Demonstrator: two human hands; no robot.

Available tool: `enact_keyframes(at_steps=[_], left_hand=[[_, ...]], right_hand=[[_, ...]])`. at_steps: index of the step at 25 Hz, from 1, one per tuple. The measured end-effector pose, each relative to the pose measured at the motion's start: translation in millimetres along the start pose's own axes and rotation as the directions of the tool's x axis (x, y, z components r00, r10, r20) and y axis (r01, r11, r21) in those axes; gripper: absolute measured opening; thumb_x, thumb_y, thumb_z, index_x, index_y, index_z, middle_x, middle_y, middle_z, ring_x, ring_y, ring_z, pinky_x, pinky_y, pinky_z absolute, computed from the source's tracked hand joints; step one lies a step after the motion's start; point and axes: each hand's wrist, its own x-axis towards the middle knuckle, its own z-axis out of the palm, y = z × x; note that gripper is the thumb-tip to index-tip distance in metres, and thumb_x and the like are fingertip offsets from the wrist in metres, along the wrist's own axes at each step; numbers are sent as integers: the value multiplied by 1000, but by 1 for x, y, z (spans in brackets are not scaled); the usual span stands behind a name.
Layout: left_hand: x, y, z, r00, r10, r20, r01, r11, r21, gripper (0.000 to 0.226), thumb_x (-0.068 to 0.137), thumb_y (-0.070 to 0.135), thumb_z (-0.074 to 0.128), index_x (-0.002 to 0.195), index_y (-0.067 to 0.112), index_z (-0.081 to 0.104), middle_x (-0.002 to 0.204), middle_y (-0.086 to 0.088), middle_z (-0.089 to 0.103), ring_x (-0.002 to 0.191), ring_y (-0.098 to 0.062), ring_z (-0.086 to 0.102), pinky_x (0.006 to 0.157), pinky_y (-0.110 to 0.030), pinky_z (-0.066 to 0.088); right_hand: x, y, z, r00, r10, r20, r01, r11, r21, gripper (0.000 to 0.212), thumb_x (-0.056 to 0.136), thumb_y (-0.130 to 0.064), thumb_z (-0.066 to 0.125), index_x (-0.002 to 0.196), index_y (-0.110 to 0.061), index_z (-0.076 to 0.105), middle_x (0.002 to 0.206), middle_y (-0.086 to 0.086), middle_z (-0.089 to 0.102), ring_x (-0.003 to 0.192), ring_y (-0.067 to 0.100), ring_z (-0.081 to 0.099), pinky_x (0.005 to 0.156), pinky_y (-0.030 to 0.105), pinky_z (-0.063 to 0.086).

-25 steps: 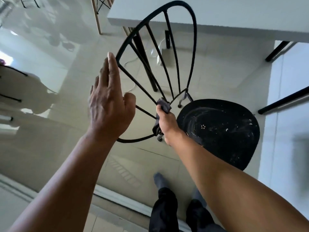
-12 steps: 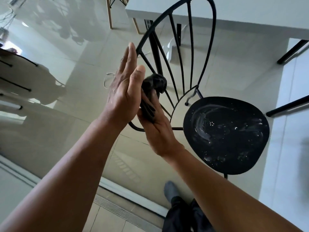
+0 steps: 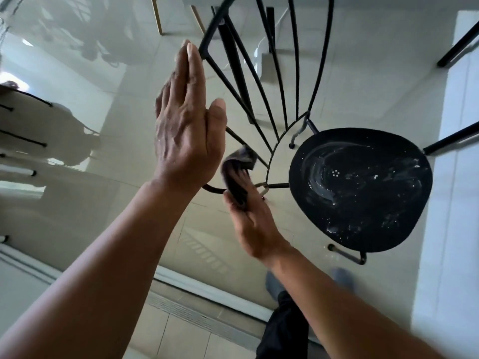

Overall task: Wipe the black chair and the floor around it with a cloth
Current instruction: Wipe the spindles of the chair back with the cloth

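The black chair stands on the glossy pale floor, its rounded seat smeared with whitish streaks and specks, its wire backrest fanning up toward the top edge of the view. The left hand is held flat against the outer curve of the backrest frame, fingers straight and pressed together, thumb alongside them, gripping nothing. The right hand is lower, near where the backrest rods meet by the rear edge of the seat; its fingers are curled round a dark cloth, which is bunched up and pressed against the lower curve of the frame, just beside the left wrist. The cloth looks blurred, so its folds cannot be made out. Behind the chair, at the top edge of the floor, a white table with black legs stands over a white cable. A pale wall panel runs down the right side. Near the bottom edge, a sliding-door track crosses the floor, and the person's dark trousers and grey socks show below the right forearm.
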Motion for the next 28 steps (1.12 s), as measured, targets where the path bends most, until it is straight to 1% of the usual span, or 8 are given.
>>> enact_keyframes(at_steps=[3,6,12,15,20,24,26,28], left_hand=[[2,-1,1,1000,13,-8,-12,1000,15,64,103,25,37,157,-5,21,164,-21,25,154,-27,23,122,-42,26],[-6,2,2,995,-48,-83,50,998,29,62,103,22,39,156,-6,23,163,-20,29,152,-28,27,120,-46,28],[-43,9,26,960,-106,-259,105,994,-17,64,94,4,50,146,-23,24,155,-34,32,147,-43,32,119,-48,30],[-58,17,39,929,-189,-319,168,982,-90,76,82,-8,55,144,-29,16,156,-36,25,147,-44,30,117,-55,31],[-104,47,65,854,-416,-313,342,901,-266,87,82,-11,54,146,-26,-3,161,-28,11,150,-12,27,117,-50,36],[-151,92,107,516,-840,168,842,462,-279,70,97,18,54,159,8,22,156,-5,44,137,-13,48,111,-34,43],[-153,117,132,322,-812,486,939,210,-272,46,101,26,57,145,13,52,130,9,65,118,-6,56,92,-15,45],[-136,127,147,258,-696,670,902,-75,-425,23,104,34,53,104,26,75,88,19,69,92,-3,61,80,-15,47]], right_hand=[[-23,8,10,983,-177,55,182,977,-106,61,104,-21,44,160,-29,23,172,1,6,159,19,-1,128,41,9],[-3,47,-5,997,-32,73,41,992,-120,58,107,-32,45,160,-35,23,172,-4,6,158,12,-1,129,37,8],[39,109,-53,894,433,118,-403,890,-212,54,103,-47,47,154,-30,41,149,7,56,136,25,53,110,32,42],[38,106,-68,858,512,45,-513,858,13,42,97,-48,52,116,-16,72,107,8,76,107,26,69,98,37,52],[19,74,-123,853,522,8,-483,785,389,31,103,-19,53,86,-23,79,90,-12,80,94,1,74,101,34,51],[17,69,-174,843,537,42,-483,718,501,27,98,-23,57,113,-8,74,112,10,77,112,25,71,107,45,50],[22,66,-199,818,553,158,-545,657,520,35,96,-28,58,119,-6,72,120,14,74,118,27,69,111,47,46],[24,60,-219,754,575,318,-646,563,515,44,95,-30,57,126,-3,68,128,17,70,123,31,66,112,49,43]])
